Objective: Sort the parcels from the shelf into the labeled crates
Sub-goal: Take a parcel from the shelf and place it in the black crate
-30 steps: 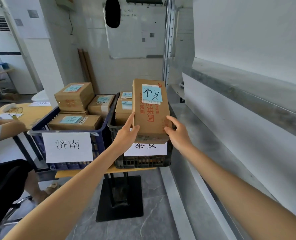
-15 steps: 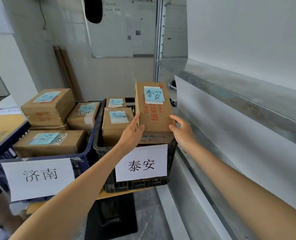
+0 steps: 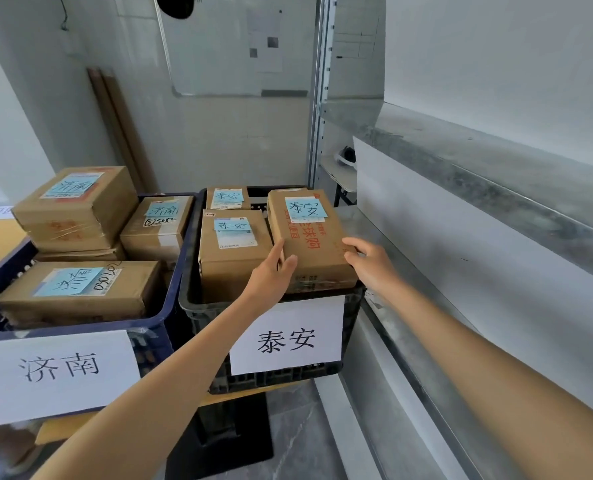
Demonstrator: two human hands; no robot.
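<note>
- The brown parcel (image 3: pixel 310 244) is in the middle of the frame, over the right side of the black crate (image 3: pixel 271 382).
- Its near end is right at the crate's front rim. I cannot tell if it rests on the rim.
- A blue note (image 3: pixel 305 207) with the writing 泰安 is stuck on top of it.
- The left hand (image 3: pixel 271 271) holds the parcel's near left corner, with the thumb up along the left side.
- The right hand (image 3: pixel 368 261) holds the near right corner, with its fingers curled over the edge.
- A white sheet (image 3: pixel 286 336) on the front of the black crate reads 泰安 too.
- Two other parcels (image 3: pixel 234 258) sit in the black crate, just left of the held one.
- A blue crate (image 3: pixel 180 265) stands right beside it, at the left of the frame.
- It is full of boxes (image 3: pixel 80 292) with blue notes, and its big paper sign (image 3: pixel 56 372) reads 济南.
- A grey metal shelf (image 3: pixel 461 188) runs along the right of the frame.
</note>
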